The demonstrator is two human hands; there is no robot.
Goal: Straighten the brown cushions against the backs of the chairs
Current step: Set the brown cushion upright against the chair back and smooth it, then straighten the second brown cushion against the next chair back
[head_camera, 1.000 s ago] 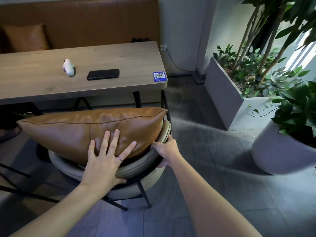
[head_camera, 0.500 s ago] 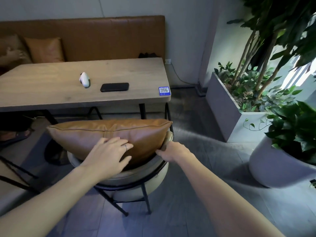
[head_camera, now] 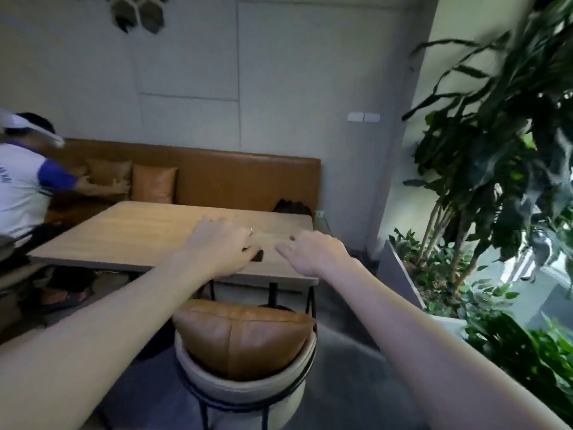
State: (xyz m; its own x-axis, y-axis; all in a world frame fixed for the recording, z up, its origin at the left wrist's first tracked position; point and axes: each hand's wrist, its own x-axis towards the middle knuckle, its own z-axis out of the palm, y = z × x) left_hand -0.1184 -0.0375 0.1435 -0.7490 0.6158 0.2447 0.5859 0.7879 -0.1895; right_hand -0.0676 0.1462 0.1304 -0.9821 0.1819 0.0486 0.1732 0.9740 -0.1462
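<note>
- Cushion (head_camera: pixel 245 339) of brown leather stands upright in the curved back of a pale round chair (head_camera: pixel 245 389), low in the head view, its top seam level and its middle seam vertical.
- Both of the person's arms reach forward above it, neither one touching the cushion or the chair.
- The left hand (head_camera: pixel 221 246), a ring on one finger, hangs loose and empty with fingers lightly curled, in front of the wooden table (head_camera: pixel 139 240); a dark flat object (head_camera: pixel 257 255), mostly hidden behind the hand, lies on the tabletop.
- The right hand (head_camera: pixel 313 251) is likewise relaxed, fingers bent downward, gripping nothing.
- Beyond the table a brown bench back (head_camera: pixel 235 178) runs along the wall, with two more brown cushions (head_camera: pixel 153 184) leaning against it at the left.
- A second person (head_camera: pixel 24 187) in a white shirt with blue sleeves leans toward those cushions, hands on one of them.
- Leafy plants (head_camera: pixel 496 156) in a grey planter (head_camera: pixel 400 274) fill the right side; the frame is blurred throughout.
</note>
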